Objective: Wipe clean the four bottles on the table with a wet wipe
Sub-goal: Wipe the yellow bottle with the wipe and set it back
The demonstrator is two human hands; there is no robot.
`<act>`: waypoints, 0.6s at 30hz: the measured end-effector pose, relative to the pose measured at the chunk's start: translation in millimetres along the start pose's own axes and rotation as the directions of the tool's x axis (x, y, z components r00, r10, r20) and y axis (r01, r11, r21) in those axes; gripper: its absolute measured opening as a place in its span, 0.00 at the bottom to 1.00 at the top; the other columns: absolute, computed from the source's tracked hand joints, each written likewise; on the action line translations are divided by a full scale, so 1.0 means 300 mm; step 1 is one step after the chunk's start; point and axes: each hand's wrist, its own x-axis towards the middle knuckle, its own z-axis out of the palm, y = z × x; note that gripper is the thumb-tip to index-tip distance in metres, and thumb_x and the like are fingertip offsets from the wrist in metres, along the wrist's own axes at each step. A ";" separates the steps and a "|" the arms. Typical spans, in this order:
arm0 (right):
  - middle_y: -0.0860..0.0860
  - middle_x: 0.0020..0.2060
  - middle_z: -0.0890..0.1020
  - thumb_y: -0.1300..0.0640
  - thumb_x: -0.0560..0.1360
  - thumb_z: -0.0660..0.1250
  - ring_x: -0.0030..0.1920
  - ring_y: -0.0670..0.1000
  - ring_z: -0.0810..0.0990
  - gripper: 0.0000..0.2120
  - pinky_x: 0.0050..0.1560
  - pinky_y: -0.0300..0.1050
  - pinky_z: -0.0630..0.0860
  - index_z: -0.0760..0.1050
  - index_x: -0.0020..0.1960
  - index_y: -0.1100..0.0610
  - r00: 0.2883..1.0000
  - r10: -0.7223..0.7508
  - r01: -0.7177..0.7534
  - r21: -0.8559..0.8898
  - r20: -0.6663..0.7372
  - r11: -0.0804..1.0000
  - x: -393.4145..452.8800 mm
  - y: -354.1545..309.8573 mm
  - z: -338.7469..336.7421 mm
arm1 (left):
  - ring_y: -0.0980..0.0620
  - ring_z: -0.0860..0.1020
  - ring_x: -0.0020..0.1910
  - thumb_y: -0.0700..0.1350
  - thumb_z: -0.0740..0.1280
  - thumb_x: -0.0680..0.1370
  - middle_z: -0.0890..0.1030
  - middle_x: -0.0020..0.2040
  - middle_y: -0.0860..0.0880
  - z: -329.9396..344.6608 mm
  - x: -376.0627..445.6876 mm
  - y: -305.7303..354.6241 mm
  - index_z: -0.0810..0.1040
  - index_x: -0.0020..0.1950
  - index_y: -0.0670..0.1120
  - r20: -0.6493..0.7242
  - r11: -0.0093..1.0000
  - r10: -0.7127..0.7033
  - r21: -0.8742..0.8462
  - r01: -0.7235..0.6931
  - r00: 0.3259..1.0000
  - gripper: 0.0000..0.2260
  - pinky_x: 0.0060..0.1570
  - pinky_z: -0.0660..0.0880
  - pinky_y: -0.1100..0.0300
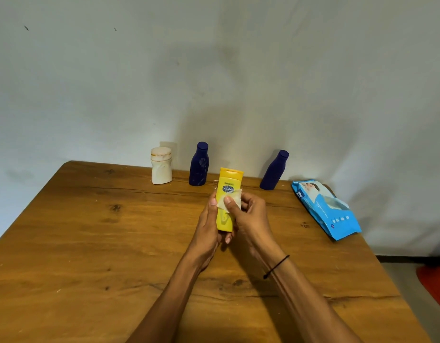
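Yellow bottle [228, 201] stands tall between both hands.
The left hand [209, 226] grips its side; the right hand [251, 216] presses the wet wipe [232, 203] on its front, cap at 12 o'clock.

We see a broad brown wooden table [90, 243] with rounded corners, filling the view from about 3 o'clock round through 6 to 9 o'clock. Its grain runs side to side, with a dark knot [115, 207] toward 9 o'clock and a long dark crack [129, 189] across the far part. Behind it, from 9 through 12 to 3 o'clock, stands a plain pale grey-blue wall [238, 70]; we note two small dark marks [25, 27] on it at about 10 o'clock. At 4 o'clock a dark skirting strip [399, 258] meets a grey floor [407, 293], where a red object [434, 280] is cut off by the frame edge; we cannot tell what it is
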 end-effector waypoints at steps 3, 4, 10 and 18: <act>0.55 0.44 0.87 0.45 0.79 0.69 0.36 0.57 0.85 0.18 0.32 0.50 0.79 0.79 0.58 0.60 0.997 0.077 -0.078 -0.013 -0.031 0.997 0.021 -0.035 0.005 | 0.46 0.77 0.36 0.64 0.54 0.85 0.82 0.46 0.38 -0.008 0.003 0.008 0.66 0.79 0.57 0.032 1.000 0.001 0.005 -0.002 1.000 0.25 0.32 0.71 0.55; 0.56 0.42 0.86 0.44 0.80 0.68 0.35 0.55 0.84 0.19 0.32 0.49 0.79 0.79 0.56 0.61 0.995 0.081 -0.084 -0.044 -0.064 0.995 0.033 -0.049 0.005 | 0.45 0.78 0.37 0.64 0.54 0.85 0.81 0.44 0.39 -0.009 0.001 0.011 0.66 0.80 0.58 0.046 1.000 0.006 0.006 -0.006 0.999 0.24 0.32 0.72 0.54; 0.50 0.39 0.85 0.48 0.83 0.66 0.34 0.41 0.86 0.14 0.30 0.31 0.76 0.78 0.46 0.59 0.985 0.032 -0.040 -0.042 -0.169 0.998 0.091 -0.118 -0.010 | 0.48 0.78 0.38 0.61 0.52 0.86 0.81 0.43 0.42 0.002 -0.011 0.022 0.65 0.80 0.64 0.108 0.998 0.039 0.039 -0.043 0.993 0.21 0.32 0.73 0.56; 0.56 0.46 0.88 0.53 0.80 0.71 0.37 0.54 0.87 0.12 0.32 0.49 0.83 0.79 0.61 0.59 0.999 0.034 -0.033 -0.069 0.014 0.997 0.023 -0.056 -0.020 | 0.43 0.80 0.42 0.63 0.52 0.86 0.85 0.54 0.42 0.004 -0.011 0.020 0.63 0.81 0.64 0.049 0.997 0.050 0.049 -0.052 0.998 0.23 0.35 0.76 0.54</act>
